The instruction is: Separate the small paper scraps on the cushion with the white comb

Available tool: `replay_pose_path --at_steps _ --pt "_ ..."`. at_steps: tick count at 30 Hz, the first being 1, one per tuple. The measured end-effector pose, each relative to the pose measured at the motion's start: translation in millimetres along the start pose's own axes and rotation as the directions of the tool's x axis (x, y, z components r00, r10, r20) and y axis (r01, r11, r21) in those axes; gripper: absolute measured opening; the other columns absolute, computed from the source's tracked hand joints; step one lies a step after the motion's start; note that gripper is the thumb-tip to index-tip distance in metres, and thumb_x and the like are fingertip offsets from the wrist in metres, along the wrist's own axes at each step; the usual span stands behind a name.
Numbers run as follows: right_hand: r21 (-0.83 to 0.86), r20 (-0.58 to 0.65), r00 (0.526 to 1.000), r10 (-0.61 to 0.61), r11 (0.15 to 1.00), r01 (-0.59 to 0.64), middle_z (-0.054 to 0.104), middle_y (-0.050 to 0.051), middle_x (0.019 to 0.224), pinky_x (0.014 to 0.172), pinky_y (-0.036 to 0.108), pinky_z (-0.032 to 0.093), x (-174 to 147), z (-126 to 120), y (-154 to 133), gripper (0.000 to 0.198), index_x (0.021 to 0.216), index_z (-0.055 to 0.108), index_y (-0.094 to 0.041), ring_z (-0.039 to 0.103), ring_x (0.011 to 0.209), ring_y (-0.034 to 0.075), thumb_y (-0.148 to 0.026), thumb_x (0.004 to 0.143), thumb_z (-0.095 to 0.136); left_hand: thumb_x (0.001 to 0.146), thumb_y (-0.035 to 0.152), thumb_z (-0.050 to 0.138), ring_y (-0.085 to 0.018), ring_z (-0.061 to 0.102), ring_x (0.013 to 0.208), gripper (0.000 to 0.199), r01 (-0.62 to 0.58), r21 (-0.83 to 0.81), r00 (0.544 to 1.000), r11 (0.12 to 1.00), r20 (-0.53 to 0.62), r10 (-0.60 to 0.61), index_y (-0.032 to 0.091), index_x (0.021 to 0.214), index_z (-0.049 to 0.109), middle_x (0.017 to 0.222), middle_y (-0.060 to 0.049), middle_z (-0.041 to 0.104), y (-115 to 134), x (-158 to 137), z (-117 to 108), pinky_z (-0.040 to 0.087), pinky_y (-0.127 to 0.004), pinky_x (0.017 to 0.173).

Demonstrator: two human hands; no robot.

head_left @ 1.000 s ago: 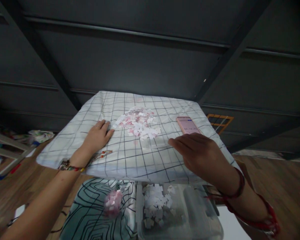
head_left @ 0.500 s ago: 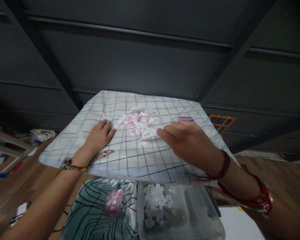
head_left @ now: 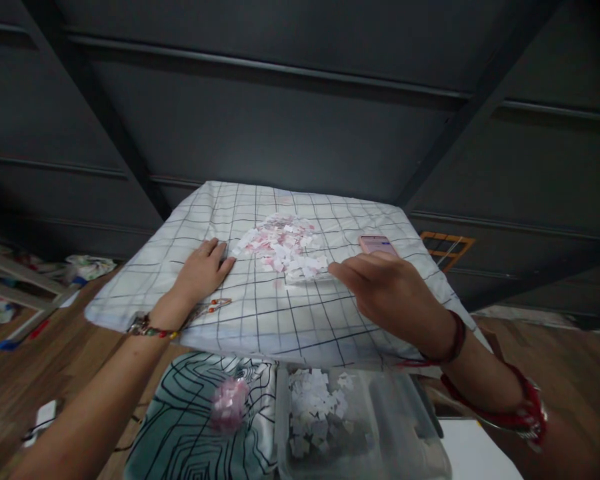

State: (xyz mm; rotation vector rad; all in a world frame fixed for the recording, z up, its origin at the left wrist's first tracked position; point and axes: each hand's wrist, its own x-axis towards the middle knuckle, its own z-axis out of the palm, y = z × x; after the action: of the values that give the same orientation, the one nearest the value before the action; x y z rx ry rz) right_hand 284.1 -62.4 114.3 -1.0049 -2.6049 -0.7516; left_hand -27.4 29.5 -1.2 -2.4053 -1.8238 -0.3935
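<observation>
On the checked white cloth (head_left: 260, 320) lies a loose heap of small white and pink paper pieces (head_left: 280, 243). My left hand (head_left: 204, 268) rests flat on the cloth just left of the heap, fingers stretched out. My right hand (head_left: 387, 283) is closed in a pinch at the heap's right edge. Against its fingertips, at the near side of the heap, shows a thin pale edge (head_left: 303, 281) with white pieces on it; what it belongs to I cannot make out. A pink phone (head_left: 377, 245) lies just beyond my right hand.
Scissors (head_left: 215, 307) with orange marks lie by my left wrist. In front of the table stand a clear plastic box (head_left: 400, 427) with white paper pieces and a green patterned cushion (head_left: 175, 413) bearing a pink bundle (head_left: 229, 403). A dark panelled wall (head_left: 280, 127) rises behind.
My right hand has shifted slightly to the right and more of the phone shows. White pieces at the heap's right edge have moved a little to the right. My left hand stays flat.
</observation>
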Motion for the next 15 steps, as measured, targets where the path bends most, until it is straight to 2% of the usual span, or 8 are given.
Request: replay_pose_path --at_steps 5,10,15 --pt "-0.012 0.028 0.999 0.034 0.999 -0.033 0.055 0.000 0.059 0.055 0.029 0.030 3.8 1.8 -0.4 0.035 0.082 0.063 -0.016 0.042 0.054 0.014 0.004 0.074 0.035 0.092 0.039 0.029 -0.031 0.044 0.123 0.050 -0.005 0.032 1.000 0.999 -0.005 0.005 0.004 0.123 0.049 0.130 -0.023 0.048 -0.2 0.1 0.8 0.035 -0.046 0.104" --pt "-0.024 -0.013 0.998 0.054 0.998 -0.054 0.058 0.001 0.062 0.056 0.030 0.031 2.5 1.2 -0.6 0.034 0.083 0.064 -0.015 0.045 0.056 0.015 0.003 0.074 0.036 0.092 0.039 0.030 -0.031 0.044 0.123 0.050 0.005 0.020 1.000 1.000 -0.006 -0.005 0.004 0.124 0.048 0.132 -0.023 0.047 0.2 -0.7 0.4 0.036 -0.046 0.103" --pt "-0.004 -0.051 0.998 0.026 1.000 -0.026 0.055 0.000 0.058 0.053 0.030 0.030 -0.5 -1.6 0.3 0.034 0.078 0.063 -0.015 0.040 0.052 0.014 0.004 0.072 0.036 0.092 0.037 0.031 -0.032 0.044 0.124 0.051 0.000 0.037 1.000 0.999 0.012 0.000 0.001 0.125 0.048 0.132 -0.026 0.046 0.8 -0.9 -0.7 0.035 -0.045 0.104"
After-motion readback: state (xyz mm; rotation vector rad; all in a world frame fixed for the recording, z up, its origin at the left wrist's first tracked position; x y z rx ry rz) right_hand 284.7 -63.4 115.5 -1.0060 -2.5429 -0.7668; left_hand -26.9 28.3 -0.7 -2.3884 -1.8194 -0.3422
